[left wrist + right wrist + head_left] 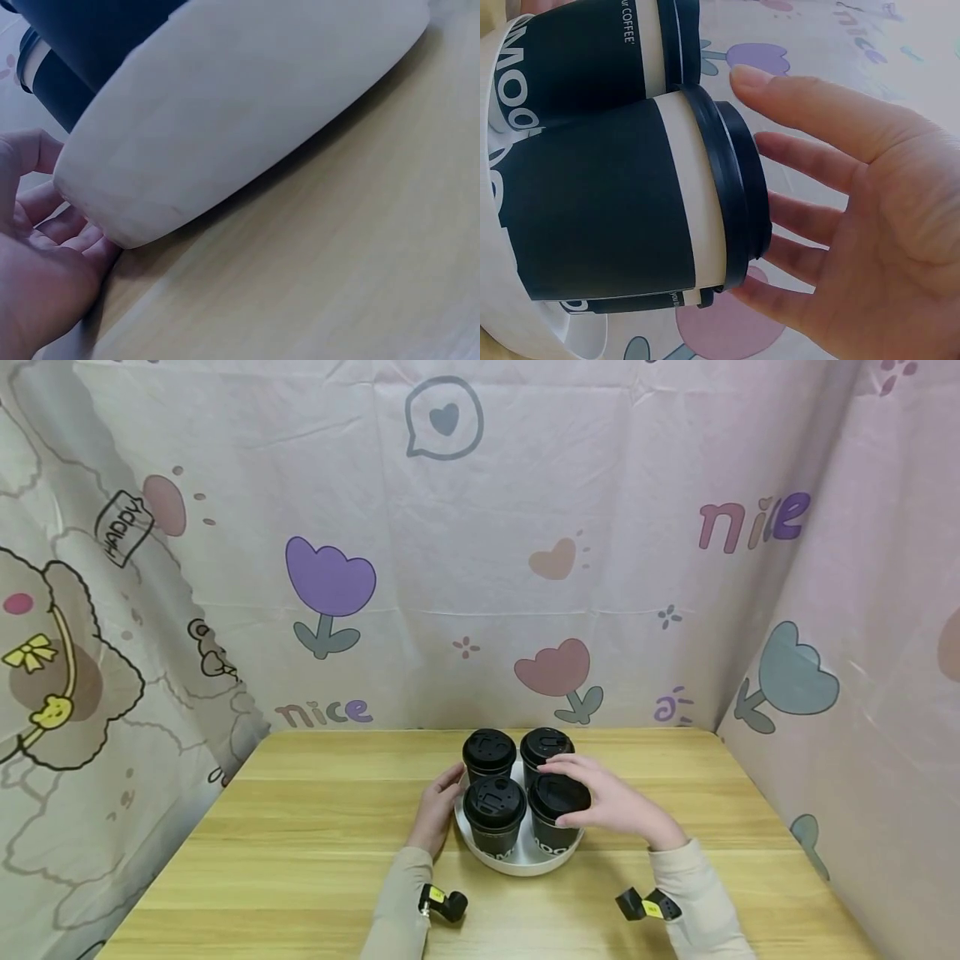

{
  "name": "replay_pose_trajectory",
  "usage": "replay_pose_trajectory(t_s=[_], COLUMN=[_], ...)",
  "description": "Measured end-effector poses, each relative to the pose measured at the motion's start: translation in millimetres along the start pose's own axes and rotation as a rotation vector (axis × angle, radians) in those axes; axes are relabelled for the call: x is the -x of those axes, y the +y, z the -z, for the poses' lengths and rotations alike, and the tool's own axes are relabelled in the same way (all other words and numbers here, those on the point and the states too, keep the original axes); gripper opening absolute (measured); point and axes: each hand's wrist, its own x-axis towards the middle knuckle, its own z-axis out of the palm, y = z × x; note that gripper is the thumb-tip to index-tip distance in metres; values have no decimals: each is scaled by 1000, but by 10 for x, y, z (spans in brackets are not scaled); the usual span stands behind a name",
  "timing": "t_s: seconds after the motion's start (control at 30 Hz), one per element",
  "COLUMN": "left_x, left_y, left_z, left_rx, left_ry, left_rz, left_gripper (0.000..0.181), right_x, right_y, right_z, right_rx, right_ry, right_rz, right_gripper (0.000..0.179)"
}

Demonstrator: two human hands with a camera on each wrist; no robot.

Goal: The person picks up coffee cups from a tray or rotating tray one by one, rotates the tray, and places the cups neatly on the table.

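Black lidded coffee cups stand in a white round tray [517, 867], two at the back and two in front. My left hand [437, 812] holds the tray's left edge; its bent fingers [36, 154] meet the outer wall in the left wrist view. Spread around the lid of the front right cup [556, 835] is my right hand [618, 797]. In the right wrist view, its thumb [795, 94] stands off the lid [742, 180] and its other fingers reach behind it. The front left cup [495, 810] and back left cup [489, 752] are untouched. My right hand partly covers the back right cup [546, 743].
A light wooden table [315, 835] lies beneath the tray. Behind it hangs a printed cloth [450, 568] with flowers and lettering, and more cloth flanks both sides. Small black cameras [450, 906] sit on both sleeved wrists.
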Motion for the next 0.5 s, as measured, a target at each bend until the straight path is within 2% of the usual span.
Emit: replay_pose_trajectory(t_s=[0.5], left_x=[32], left_y=[30], left_z=[5], left_rx=[-24], left_ry=[-42], left_rz=[8], left_gripper=[63], right_x=[-34], right_y=[24], right_z=[-83], right_rx=[31], right_ry=[-80], right_rz=[-19], right_gripper=[77])
